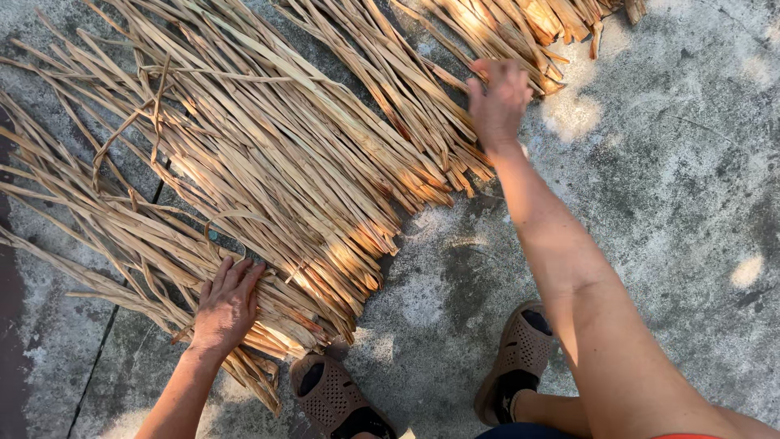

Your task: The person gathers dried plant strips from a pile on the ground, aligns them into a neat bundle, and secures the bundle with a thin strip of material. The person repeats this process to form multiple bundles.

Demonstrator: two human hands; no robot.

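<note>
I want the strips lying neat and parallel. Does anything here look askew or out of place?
Yes. Near the upper left, a few dried strips bend and loop across the others instead of lying along them. The left hand presses on the lower bundle; the right hand touches strips further up.

The ground was a rough grey concrete floor, mottled with darker damp-looking patches and flecks of sunlight, with a narrow joint line running through its left part. Directly on it lay a wide spread of dried, tan plant strips, laid side by side in fanned bundles with their cut ends toward the viewer. Two brown perforated sandals stood on the bare concrete below the strips.
</note>
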